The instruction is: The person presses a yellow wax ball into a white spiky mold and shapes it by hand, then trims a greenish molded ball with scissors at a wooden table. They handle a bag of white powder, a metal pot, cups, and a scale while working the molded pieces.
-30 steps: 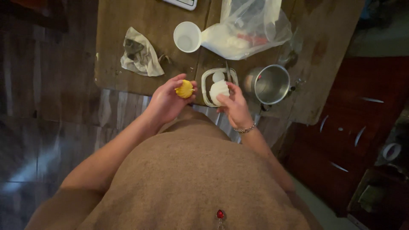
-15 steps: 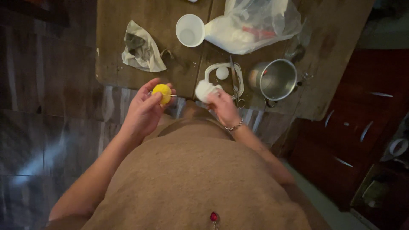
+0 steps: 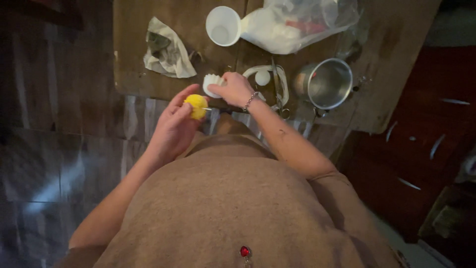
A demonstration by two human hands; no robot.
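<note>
Two hands busy: left hand (image 3: 174, 124) pinches a ridged yellow ball (image 3: 197, 105) beside the wooden desk (image 3: 148, 59) edge, right hand (image 3: 238, 88) grips a pleated white paper cup (image 3: 212, 84) over it, probably pairing them.

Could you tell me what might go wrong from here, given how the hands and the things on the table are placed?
The left hand holds the small yellow ball beyond the wooden table edge; a slip might drop it to the floor. The right hand grips the white ridged piece near that edge, where it could tumble off. Scissors lie beside the right wrist and might nick it.
</note>
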